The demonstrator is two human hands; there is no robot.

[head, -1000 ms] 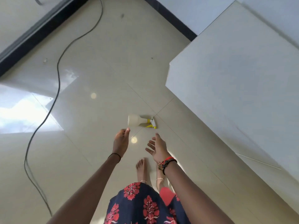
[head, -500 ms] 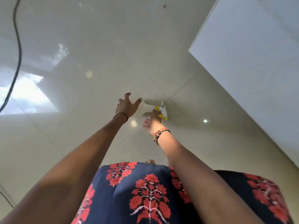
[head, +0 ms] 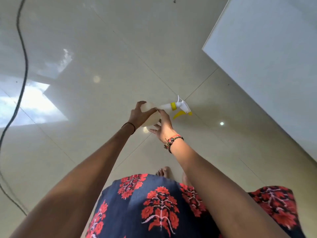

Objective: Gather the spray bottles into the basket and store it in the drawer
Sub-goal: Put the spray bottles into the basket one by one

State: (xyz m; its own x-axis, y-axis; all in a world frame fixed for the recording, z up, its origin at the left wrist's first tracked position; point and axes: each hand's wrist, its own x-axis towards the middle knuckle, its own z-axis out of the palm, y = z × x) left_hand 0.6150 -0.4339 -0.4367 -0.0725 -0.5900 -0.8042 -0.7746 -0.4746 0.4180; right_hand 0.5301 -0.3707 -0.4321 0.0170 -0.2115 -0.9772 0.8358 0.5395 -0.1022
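Currently both hands are on the spray bottle (head: 165,106). It's tipped on its side over the floor (head: 106,48), on the near-left side of the white panel (head: 267,62), with its white-and-yellow trigger head pointing toward that panel. Can't tell whether it's lifted clear of the tiles or touching them.

Left hand (head: 139,114): fingers curled over the translucent body from the side away from the panel, firm wrap. There's a black band on that wrist.

Right hand (head: 163,126): cupping the body on the panel side, fingertip up at the bottle's shoulder, lower fingers spread loosely under it. Beaded bracelets (head: 173,141) on the wrist.

A black cable (head: 24,66) snakes along the floor well away from the panel, at the far left. A bare foot (head: 164,171) and a navy dress with red flower print (head: 159,208) show below the arms.
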